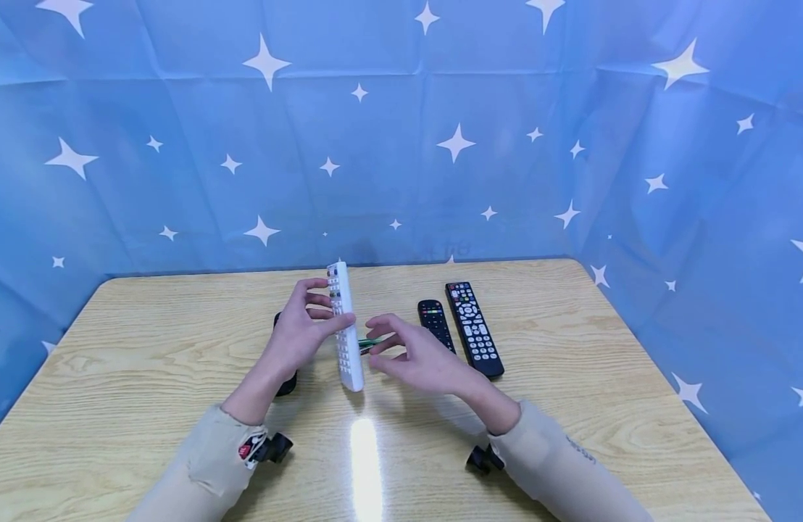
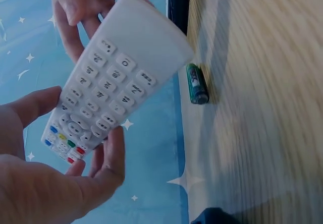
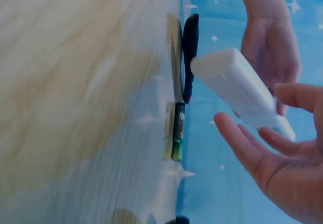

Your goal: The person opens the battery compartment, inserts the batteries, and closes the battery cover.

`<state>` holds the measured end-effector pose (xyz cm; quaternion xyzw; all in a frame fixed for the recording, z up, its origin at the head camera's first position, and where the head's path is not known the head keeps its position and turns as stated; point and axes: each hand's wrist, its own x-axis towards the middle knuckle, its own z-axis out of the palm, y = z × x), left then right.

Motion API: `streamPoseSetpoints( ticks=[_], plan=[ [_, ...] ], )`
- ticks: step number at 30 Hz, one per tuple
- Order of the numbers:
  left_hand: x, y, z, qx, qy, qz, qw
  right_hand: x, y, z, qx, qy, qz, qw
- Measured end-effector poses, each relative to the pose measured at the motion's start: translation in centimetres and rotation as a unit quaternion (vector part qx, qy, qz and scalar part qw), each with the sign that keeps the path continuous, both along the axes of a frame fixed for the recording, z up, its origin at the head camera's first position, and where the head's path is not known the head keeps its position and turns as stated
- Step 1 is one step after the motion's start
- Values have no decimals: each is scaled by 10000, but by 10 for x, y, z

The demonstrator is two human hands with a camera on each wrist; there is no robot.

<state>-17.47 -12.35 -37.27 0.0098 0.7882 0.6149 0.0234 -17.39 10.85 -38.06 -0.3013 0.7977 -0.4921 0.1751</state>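
Note:
A white remote control (image 1: 351, 348) is raised over the table, tilted on edge, with its buttons turned toward the left hand. My left hand (image 1: 297, 333) grips it, thumb on one side and fingers on the other; the left wrist view shows the remote's keypad (image 2: 103, 90). My right hand (image 1: 421, 355) hovers just right of it with loosely bent fingers, holding nothing. In the right wrist view, the remote's plain back (image 3: 232, 80) faces the spread fingers. Green batteries (image 1: 369, 344) lie on the table behind, partly hidden by remote and hand.
Right of the hands lie a small black remote (image 1: 434, 319) and a longer black remote with pale buttons (image 1: 476, 330). Another black object (image 1: 287, 386) lies partly hidden beneath the left hand. Blue star-patterned cloth (image 1: 375, 159) hangs behind the wooden table (image 1: 180, 326).

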Motion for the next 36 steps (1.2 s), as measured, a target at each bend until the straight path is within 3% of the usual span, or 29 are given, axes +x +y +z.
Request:
streamPoseSetpoints(
  ticks=[8,17,28,36],
  plan=[
    [-6,-7,-1,-845,-137,124,9963,-3,9,1,229,342,-62,9991],
    [-13,-11,0,-1652,-410,73,9854,-2,11,0,260,475,33,9985],
    [-27,-12,1,-2853,-732,-169,9555,0,9,0,406,438,47,9982],
    [-38,-6,3,-3413,-896,-329,9351,1,8,2,417,390,66,9983]
  ],
)
